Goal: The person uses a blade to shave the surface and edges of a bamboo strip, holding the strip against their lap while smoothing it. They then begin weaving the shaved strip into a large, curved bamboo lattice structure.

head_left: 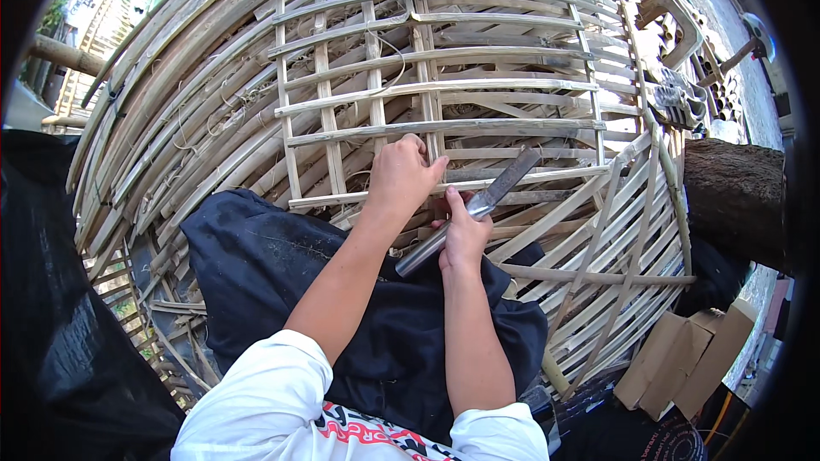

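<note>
A bamboo lattice (pixel 444 85) of thin split slats, crossed into a grid, lies in front of me over a pile of bamboo strips. My left hand (pixel 401 172) is closed over its lower part, at an upright slat between the two nearest cross slats. Whatever the curled fingers pinch is hidden. Just right of it, my right hand (pixel 465 235) is wrapped round the metal handle of a knife (pixel 511 181). The dark, broad blade points up and to the right, across the lattice's lowest slat. The handle's end sticks out below my fingers, toward the lower left.
Long bamboo strips (pixel 162 102) curve along the left. Dark cloth (pixel 256 248) covers my lap. More slatted bamboo (pixel 611 290) is at the right, beside a thick log (pixel 735 196). An opened cardboard box (pixel 679 363) sits lower right, and black sheeting (pixel 68 316) hangs at the left.
</note>
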{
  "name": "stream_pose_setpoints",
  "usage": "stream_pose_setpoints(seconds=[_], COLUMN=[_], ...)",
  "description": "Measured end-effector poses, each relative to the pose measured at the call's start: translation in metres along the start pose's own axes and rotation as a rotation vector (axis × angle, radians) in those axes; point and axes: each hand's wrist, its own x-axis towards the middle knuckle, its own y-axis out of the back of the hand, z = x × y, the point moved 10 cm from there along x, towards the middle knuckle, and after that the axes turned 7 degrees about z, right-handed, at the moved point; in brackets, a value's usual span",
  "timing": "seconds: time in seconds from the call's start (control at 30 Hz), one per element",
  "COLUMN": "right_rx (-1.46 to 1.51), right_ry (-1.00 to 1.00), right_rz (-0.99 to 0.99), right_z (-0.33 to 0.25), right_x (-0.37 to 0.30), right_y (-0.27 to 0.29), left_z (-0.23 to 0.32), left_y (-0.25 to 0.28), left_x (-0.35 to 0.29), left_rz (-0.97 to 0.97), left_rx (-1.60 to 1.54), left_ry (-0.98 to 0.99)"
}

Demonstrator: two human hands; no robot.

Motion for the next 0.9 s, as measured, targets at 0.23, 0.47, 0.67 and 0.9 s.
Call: stream_pose_setpoints(seconds=[0.23, 0.47, 0.67, 0.9], right_rx=[0.034, 0.125, 0.191, 0.2], right_ry=[0.055, 0.066, 0.07, 0.103], right_rz=[0.008, -0.024, -0.049, -0.066], right_z=[0.001, -0.013, -0.021, -0.028], right_x=[0.005, -0.006, -0.014, -0.013], right_y=[0.003, -0.002, -0.003, -0.003], left_z=[0.002, 0.003, 0.009, 0.011], left_y=[-0.004, -0.005, -0.002, -0.005], left_x=[0.002, -0.001, -0.002, 0.004], left_rz=[0.041, 0.053, 0.055, 0.008], left_rx=[-0.053, -0.218, -0.239, -0.271], left_ry=[0.031, 0.076, 0.055, 0.084])
